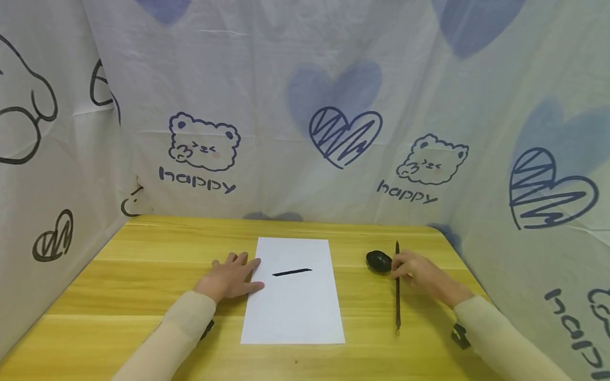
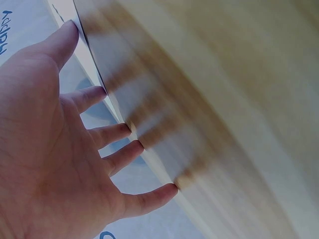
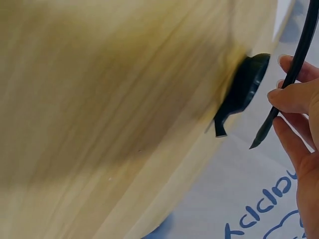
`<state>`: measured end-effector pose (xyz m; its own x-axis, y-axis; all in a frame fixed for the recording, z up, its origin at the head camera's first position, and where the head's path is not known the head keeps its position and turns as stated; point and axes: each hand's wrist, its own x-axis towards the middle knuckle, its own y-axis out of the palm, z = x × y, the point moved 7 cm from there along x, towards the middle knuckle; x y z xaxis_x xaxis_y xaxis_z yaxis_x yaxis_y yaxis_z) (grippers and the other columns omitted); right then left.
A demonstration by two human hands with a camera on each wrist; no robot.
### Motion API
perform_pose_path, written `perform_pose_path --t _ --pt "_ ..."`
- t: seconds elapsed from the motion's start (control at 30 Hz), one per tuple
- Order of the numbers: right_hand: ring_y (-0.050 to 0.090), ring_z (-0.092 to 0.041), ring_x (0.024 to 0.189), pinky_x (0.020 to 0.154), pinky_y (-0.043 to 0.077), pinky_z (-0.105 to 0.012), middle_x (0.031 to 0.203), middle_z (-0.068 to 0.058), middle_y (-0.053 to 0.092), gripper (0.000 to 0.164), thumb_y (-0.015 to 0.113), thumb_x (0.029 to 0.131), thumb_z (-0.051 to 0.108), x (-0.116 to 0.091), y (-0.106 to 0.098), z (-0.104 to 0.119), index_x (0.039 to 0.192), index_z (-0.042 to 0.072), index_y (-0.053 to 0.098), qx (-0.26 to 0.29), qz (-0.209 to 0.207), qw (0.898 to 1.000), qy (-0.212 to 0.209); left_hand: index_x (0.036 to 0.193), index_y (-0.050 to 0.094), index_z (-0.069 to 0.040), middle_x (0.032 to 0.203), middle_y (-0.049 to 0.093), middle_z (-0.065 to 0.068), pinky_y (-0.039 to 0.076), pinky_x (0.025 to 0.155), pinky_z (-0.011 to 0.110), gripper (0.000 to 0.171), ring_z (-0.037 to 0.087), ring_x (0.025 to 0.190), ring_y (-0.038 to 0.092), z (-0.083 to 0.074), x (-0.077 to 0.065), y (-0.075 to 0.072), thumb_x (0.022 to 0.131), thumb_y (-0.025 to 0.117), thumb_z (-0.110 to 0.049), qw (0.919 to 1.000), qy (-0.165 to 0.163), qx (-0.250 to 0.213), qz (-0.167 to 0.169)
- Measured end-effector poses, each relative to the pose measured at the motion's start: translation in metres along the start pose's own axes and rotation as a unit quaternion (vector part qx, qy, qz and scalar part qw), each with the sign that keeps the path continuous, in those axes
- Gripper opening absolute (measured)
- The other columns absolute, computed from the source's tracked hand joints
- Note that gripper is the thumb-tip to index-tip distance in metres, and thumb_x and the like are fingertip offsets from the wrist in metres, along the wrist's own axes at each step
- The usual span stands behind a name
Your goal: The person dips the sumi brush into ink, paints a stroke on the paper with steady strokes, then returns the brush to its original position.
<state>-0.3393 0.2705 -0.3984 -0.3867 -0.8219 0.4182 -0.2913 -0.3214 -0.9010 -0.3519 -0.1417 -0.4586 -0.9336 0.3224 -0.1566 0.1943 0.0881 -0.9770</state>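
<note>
A white sheet of paper (image 1: 295,312) lies on the table with one thick black stroke (image 1: 292,272) across its upper part. My left hand (image 1: 232,278) has its fingers spread, and its thumb and fingertips rest at the paper's left edge. In the left wrist view the same hand (image 2: 75,134) shows nothing in its grasp. My right hand (image 1: 412,269) pinches a dark writing brush (image 1: 397,307) between thumb and fingers. The brush's pointed tip is at the far end and a small loop is at the near end. Just left of this hand sits a glossy black ink dish (image 1: 378,261).
The yellow wood-grain table (image 1: 157,264) ends at a white cloth (image 1: 267,174) printed with hearts, bears and "happy", hanging behind it and on both sides. In the right wrist view the ink dish (image 3: 244,87) has a small spout-like tab.
</note>
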Motion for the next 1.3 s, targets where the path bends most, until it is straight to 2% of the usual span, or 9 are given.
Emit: perform_pose_path --t 0.13,0.5,1.03,1.3 --pt "0.066 -0.02 0.083 0.071 0.06 -0.031 0.09 -0.006 0.071 0.037 0.075 0.071 -0.023 -0.003 0.005 -0.001 0.085 0.01 0.083 0.011 0.01 1.0 0.002 0.158 0.042 -0.015 0.163 0.037 0.024 0.026 0.107 0.085 0.078 0.052 0.148 0.034 0.001 0.001 0.0 0.099 0.055 -0.063 1.0 -0.001 0.001 0.001" --pt "0.067 -0.02 0.089 0.076 0.061 -0.033 0.095 -0.005 0.071 0.042 0.067 0.07 -0.026 -0.013 0.014 -0.004 0.082 0.012 0.083 0.009 0.045 0.999 0.006 0.158 0.042 -0.015 0.163 0.037 0.024 0.027 0.108 0.084 0.078 0.051 0.148 0.034 0.0 -0.001 -0.002 0.098 0.056 -0.063 1.0 -0.002 0.0 -0.001" --pt "0.065 -0.02 0.089 0.075 0.061 -0.034 0.094 -0.004 0.069 0.038 0.072 0.069 -0.023 -0.023 0.025 -0.007 0.078 0.012 0.082 -0.006 0.055 0.998 0.003 0.158 0.043 -0.015 0.162 0.038 0.023 0.027 0.108 0.084 0.078 0.05 0.148 0.035 -0.001 -0.002 -0.002 0.098 0.057 -0.063 1.0 -0.003 -0.002 -0.002" --pt "0.064 -0.017 0.091 0.075 0.06 -0.031 0.096 0.0 0.07 0.041 0.068 0.073 -0.023 -0.023 0.029 -0.011 0.078 0.016 0.081 0.008 0.062 0.998 0.033 0.158 0.043 -0.015 0.162 0.038 0.023 0.027 0.108 0.084 0.078 0.051 0.149 0.034 -0.002 -0.003 -0.003 0.098 0.056 -0.063 1.0 -0.004 -0.003 -0.001"
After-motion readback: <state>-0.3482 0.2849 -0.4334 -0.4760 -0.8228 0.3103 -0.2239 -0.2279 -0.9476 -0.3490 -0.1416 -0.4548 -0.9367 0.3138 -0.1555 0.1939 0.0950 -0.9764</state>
